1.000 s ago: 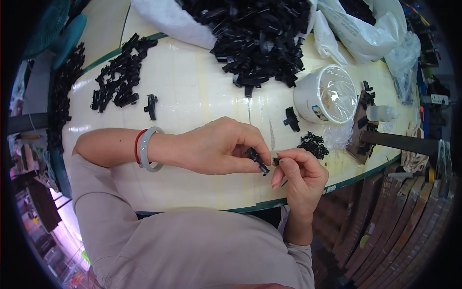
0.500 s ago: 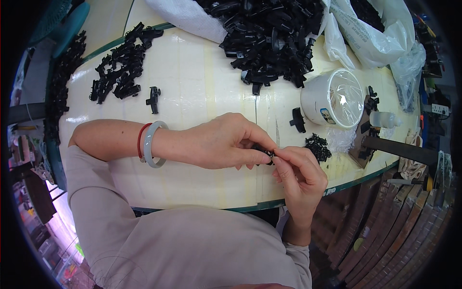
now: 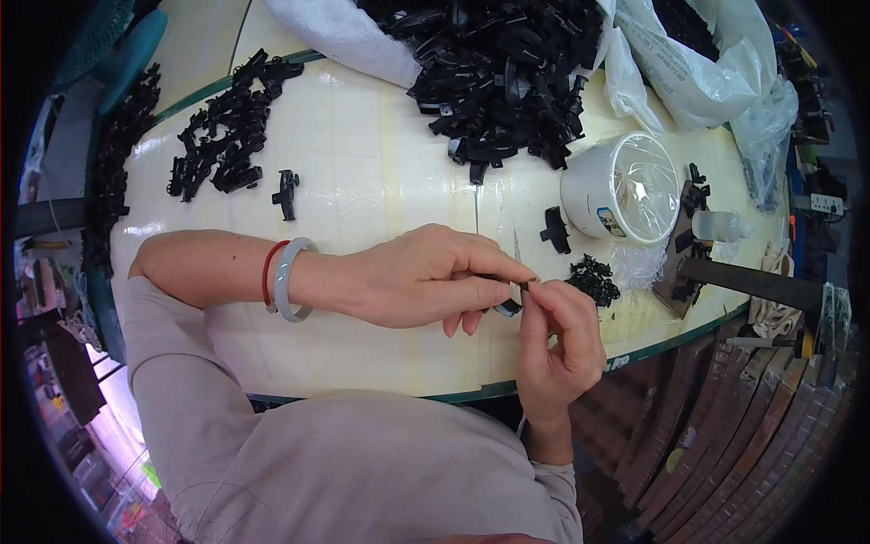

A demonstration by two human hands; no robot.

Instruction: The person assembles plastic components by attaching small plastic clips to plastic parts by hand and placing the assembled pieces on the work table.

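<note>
Over the near part of the table, my left hand (image 3: 412, 279) is closed on a black plastic part (image 3: 509, 308), mostly hidden by the fingers. My right hand (image 3: 564, 340) meets it from the right, thumb and forefinger pinching a small black piece (image 3: 525, 287) against the part's end. Just beyond the right hand lies a little pile of small black pieces (image 3: 594, 280). A single black part (image 3: 555, 230) rests behind that pile, and another black part (image 3: 285, 194) lies beyond my left forearm.
At the back, a large heap of black parts (image 3: 507, 82) spills from a white sack (image 3: 349, 36). A cluster of similar parts (image 3: 222, 136) lies far left. To the right stand a plastic-covered white tub (image 3: 584, 190), a small translucent bottle (image 3: 720, 226) and a dark metal bar (image 3: 752, 283).
Both hands have shifted slightly. The right hand has moved a little left and nearer to me, and more of the black part shows below the left fingers. The view has shifted slightly.
</note>
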